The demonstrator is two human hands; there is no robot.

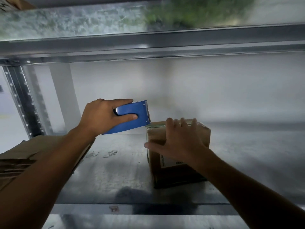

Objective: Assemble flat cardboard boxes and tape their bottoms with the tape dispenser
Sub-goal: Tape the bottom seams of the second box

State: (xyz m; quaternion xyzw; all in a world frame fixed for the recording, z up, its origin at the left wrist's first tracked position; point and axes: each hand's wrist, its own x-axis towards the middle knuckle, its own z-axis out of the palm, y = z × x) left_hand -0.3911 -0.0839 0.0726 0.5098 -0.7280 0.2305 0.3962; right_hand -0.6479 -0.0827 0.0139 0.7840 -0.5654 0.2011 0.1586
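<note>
A small brown cardboard box [156,136] stands on the metal shelf [115,176], with clear tape shining along its top left edge and a white label on its front. My right hand [179,141] lies flat over the box's top and front, fingers spread and thumb on the left side. My left hand [105,116] grips a blue tape dispenser [132,111] just left of the box. The dispenser's toothed blade sits at the box's top left corner.
A stack of flat cardboard [21,159] lies at the left of the shelf, partly under my left forearm. An upper metal shelf [148,45] runs overhead. A perforated upright post [23,103] stands at the left. A white wall backs the shelf.
</note>
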